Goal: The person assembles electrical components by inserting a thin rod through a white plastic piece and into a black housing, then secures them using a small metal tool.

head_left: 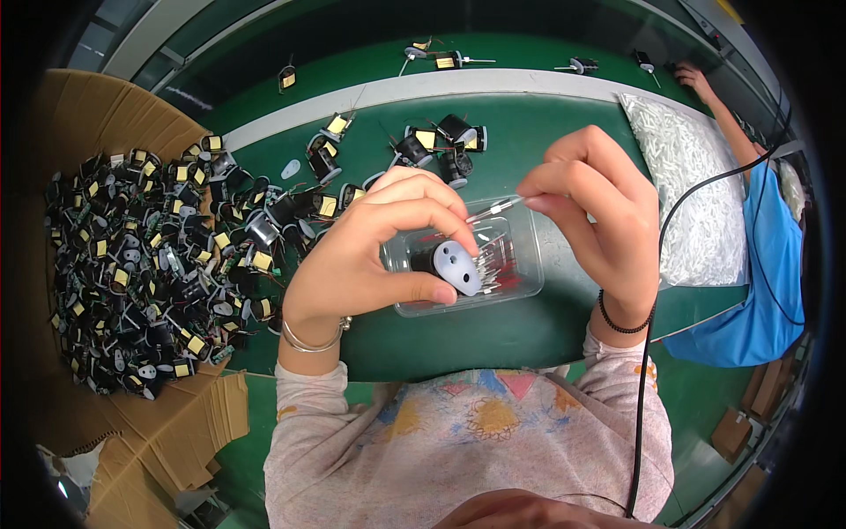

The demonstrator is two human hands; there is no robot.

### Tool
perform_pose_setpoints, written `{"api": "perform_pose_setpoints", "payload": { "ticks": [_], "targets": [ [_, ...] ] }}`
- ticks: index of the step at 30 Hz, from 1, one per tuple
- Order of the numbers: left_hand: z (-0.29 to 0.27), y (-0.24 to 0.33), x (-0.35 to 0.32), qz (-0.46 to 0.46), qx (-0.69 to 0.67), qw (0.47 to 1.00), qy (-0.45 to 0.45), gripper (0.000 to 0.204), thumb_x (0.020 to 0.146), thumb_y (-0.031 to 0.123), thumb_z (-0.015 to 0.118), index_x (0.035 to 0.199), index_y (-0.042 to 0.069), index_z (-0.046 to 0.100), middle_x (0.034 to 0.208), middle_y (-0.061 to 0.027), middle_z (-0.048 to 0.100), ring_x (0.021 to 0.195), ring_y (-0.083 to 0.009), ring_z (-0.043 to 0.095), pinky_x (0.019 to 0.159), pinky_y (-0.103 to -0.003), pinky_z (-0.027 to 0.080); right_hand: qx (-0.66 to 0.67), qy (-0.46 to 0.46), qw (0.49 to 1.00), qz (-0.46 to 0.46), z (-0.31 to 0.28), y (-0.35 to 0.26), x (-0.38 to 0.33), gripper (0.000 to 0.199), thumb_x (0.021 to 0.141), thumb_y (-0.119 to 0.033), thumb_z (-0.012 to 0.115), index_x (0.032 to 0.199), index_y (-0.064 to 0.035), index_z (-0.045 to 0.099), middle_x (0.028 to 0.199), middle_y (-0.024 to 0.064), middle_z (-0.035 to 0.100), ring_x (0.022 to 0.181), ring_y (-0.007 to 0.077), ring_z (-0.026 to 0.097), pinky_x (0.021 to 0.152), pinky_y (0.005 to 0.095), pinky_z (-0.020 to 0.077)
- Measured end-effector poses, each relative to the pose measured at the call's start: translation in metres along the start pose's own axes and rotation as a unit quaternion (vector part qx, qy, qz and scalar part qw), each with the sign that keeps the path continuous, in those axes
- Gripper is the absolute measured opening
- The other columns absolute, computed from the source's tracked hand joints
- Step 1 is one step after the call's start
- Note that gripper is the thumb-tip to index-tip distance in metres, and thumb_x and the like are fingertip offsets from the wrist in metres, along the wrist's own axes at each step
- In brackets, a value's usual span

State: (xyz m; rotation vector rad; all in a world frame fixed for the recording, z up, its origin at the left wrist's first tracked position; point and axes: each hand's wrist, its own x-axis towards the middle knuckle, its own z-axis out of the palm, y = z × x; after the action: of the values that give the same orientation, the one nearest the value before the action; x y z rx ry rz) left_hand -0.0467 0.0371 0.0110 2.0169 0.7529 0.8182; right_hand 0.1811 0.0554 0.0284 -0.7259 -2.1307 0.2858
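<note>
My left hand (366, 251) is wrapped round a small black motor with a pale grey oval end cap (457, 266), tilted so the cap faces up toward me. My right hand (599, 198) is closed in a pinch on a thin wire lead with a white and clear sleeve (495, 210). The lead reaches across to the fingertips of my left hand, and its far end is partly hidden there. Below both hands sits a clear plastic tub (533, 282) that holds several small leads with white sleeves and red parts.
On the left a cardboard box (167, 441) overflows with motors (159, 264). More motors (454, 145) lie beyond the tub. At right lies a clear bag of white sleeves (692, 194). A black cable (650, 353) hangs down. A co-worker's hand (693, 78) reaches toward the far belt (520, 66).
</note>
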Motion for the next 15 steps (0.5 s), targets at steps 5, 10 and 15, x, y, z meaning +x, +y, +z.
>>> {"api": "perform_pose_setpoints", "payload": {
  "ticks": [5, 10, 15],
  "targets": [
    [0.005, 0.002, 0.0, 0.016, -0.024, 0.999, 0.024, 0.043, 0.049, 0.03, 0.082, 0.08, 0.005, 0.067, 0.092, -0.0049, 0.058, 0.097, -0.0244, 0.049, 0.089, -0.037, 0.034, 0.265, 0.034, 0.958, 0.108, 0.013, 0.001, 0.001, 0.033, 0.065, -0.002, 0.071, 0.096, -0.0014, 0.06, 0.093, 0.0074, 0.059, 0.075, 0.0154, 0.057, 0.062, 0.0246, 0.0457],
    [0.005, 0.004, -0.002, 0.014, -0.014, 0.999, 0.027, 0.043, 0.049, 0.03, 0.082, 0.081, 0.006, 0.068, 0.092, -0.004, 0.058, 0.099, -0.0251, 0.048, 0.09, -0.037, 0.033, 0.341, -0.06, 0.936, 0.058, 0.017, 0.009, 0.002, 0.013, 0.071, 0.0, 0.066, 0.084, -0.0009, 0.064, 0.083, 0.0065, 0.065, 0.075, 0.0156, 0.061, 0.062, 0.0243, 0.049],
    [0.006, 0.006, -0.001, 0.023, 0.013, 0.999, 0.028, 0.043, 0.048, 0.029, 0.082, 0.082, 0.006, 0.069, 0.092, -0.004, 0.058, 0.1, -0.0252, 0.048, 0.09, -0.037, 0.033, 0.317, -0.068, 0.945, 0.05, 0.013, 0.009, 0.002, 0.008, 0.071, 0.001, 0.065, 0.079, 0.0003, 0.065, 0.078, 0.0067, 0.065, 0.068, 0.0156, 0.062, 0.061, 0.0251, 0.0501]
  ]
}}
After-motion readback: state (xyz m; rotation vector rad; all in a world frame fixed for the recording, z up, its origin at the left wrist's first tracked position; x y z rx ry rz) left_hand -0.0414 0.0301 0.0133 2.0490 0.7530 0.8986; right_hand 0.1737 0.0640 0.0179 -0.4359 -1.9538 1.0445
